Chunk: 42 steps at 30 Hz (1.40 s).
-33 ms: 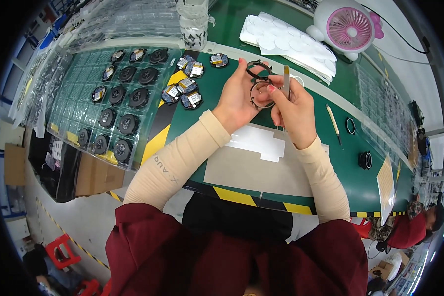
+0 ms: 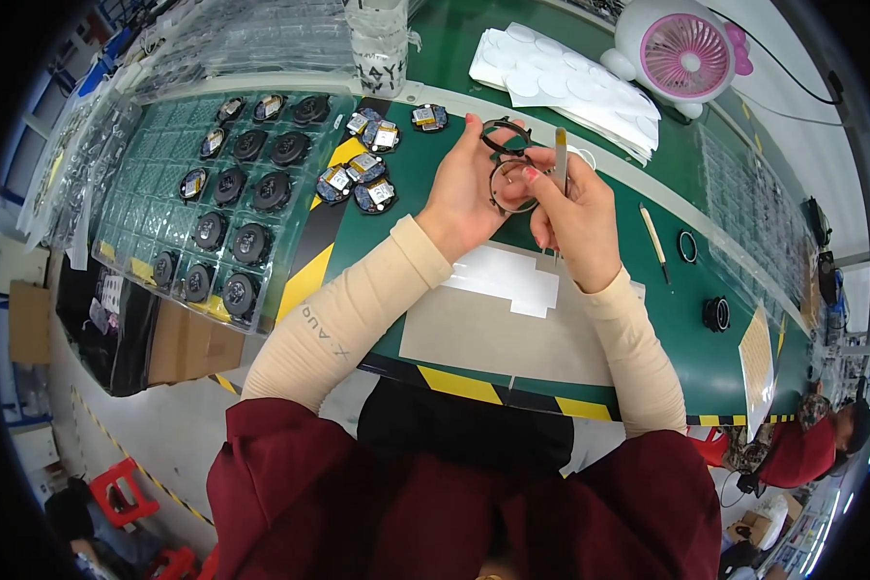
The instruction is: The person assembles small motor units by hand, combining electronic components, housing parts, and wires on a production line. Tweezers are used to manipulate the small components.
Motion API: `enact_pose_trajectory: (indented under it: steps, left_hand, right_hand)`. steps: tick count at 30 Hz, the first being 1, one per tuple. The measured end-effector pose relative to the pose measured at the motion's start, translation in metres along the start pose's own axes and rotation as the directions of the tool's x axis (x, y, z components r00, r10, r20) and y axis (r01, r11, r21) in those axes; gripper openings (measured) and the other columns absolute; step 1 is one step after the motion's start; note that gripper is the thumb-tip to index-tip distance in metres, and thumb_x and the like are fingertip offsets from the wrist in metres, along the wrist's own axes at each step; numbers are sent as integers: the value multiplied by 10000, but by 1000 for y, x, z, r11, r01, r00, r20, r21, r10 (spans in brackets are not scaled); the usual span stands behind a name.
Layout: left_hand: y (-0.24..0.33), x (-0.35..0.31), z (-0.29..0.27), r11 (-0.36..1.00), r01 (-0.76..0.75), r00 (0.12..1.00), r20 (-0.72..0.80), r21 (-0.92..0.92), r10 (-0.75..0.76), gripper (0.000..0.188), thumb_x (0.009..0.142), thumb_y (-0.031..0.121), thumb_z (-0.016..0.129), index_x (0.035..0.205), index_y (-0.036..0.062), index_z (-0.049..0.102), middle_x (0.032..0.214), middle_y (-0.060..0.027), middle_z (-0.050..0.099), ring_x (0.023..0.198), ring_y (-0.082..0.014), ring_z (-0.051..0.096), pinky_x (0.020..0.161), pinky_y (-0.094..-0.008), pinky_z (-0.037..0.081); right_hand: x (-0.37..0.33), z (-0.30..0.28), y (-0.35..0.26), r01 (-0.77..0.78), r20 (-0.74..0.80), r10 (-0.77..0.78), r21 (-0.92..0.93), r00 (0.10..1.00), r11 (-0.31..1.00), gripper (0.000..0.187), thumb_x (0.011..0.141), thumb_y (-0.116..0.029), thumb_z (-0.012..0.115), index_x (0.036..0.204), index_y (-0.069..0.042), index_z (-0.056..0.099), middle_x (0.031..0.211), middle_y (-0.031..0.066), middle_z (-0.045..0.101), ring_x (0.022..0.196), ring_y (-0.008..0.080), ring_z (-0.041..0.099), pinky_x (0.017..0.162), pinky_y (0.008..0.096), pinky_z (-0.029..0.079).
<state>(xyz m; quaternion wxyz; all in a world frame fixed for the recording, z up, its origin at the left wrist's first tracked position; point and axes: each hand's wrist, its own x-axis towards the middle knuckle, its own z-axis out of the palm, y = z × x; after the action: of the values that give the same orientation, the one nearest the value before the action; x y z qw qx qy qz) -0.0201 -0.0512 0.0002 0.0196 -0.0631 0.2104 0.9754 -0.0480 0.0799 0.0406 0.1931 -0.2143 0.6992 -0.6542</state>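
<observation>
My left hand (image 2: 462, 191) is turned palm up above the green bench, its fingers curled around two thin black rings, which look like round watch-case frames. The upper black ring (image 2: 512, 152) stands between thumb and fingertips; the lower ring (image 2: 494, 186) lies over the palm and fingers. My right hand (image 2: 582, 215) pinches metal tweezers (image 2: 561, 147) whose blunt end points away from me. Its thumb and fingertips are at the lower ring's right side, partly covering it. Whether the tweezer tips touch anything cannot be made out.
A clear tray (image 2: 135, 208) with several round black modules stands left. Beside it lie several round circuit assemblies (image 2: 365, 168). A grey mat (image 2: 474, 333) is below my hands. At right are a pen-like tool (image 2: 654, 237), a black ring (image 2: 686, 246) and a black cylindrical part (image 2: 715, 314). A fan (image 2: 686, 58) stands behind.
</observation>
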Motion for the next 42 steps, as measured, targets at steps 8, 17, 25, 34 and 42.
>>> enact_pose_trajectory:
  steps: [8,17,25,34,42]
  left_hand:
    - [-8,-4,10,995,-30,999,-36,-96,27,500,944,467,224,1082,73,499,1038,-142,565,1088,-303,508,935,-422,405]
    - [-8,-4,9,999,-19,998,-61,-40,16,477,946,466,205,986,76,478,998,-170,574,935,-270,579,784,-366,497]
    - [-11,-4,10,929,-135,962,-179,344,206,490,912,499,349,1032,45,489,831,-95,570,738,-170,585,604,-273,498]
    - [-7,-1,11,884,-53,959,-223,465,175,456,920,451,359,1032,36,511,737,-64,557,572,-149,539,496,-268,449]
    - [-3,-6,20,964,29,991,-137,265,8,417,955,373,298,1029,17,501,801,-113,566,654,-178,530,539,-297,449]
  right_hand:
    - [-3,4,16,130,-46,-147,-264,988,956,99,815,-68,576,870,9,603,736,83,611,437,90,479,409,230,374]
    - [0,6,30,551,104,-634,-612,767,566,115,726,-24,618,819,-14,550,764,111,581,618,262,583,525,311,476]
    - [-7,7,21,550,213,-621,-722,755,421,178,662,43,630,811,-12,548,773,115,583,625,246,604,545,287,492]
    - [-6,6,12,464,36,-491,-393,871,794,68,765,-14,603,832,-8,589,719,17,583,543,69,505,488,190,409]
    - [-9,0,-16,31,114,-36,42,993,999,137,864,-85,492,881,22,575,705,33,577,475,43,395,448,182,320]
